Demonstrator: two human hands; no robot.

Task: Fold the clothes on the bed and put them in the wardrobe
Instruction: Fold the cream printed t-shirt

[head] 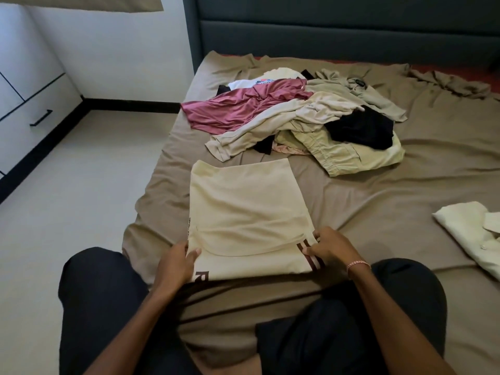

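A cream garment (249, 212) with dark stripes and lettering lies partly folded on the brown bed sheet (405, 190), right in front of me. My left hand (178, 262) grips its near left corner, thumb on top. Fingers of my right hand (330, 249) pinch the near right edge by the stripes. Farther up the bed sits a loose pile of clothes (311, 125): a maroon top (243, 106), beige and khaki pieces, and a black item (362, 128).
A pale folded shirt (470, 234) lies at the bed's right edge. A dark padded headboard (338, 28) closes the far end. White drawers with black handles (35, 104) stand at the left, across pale floor (81, 190).
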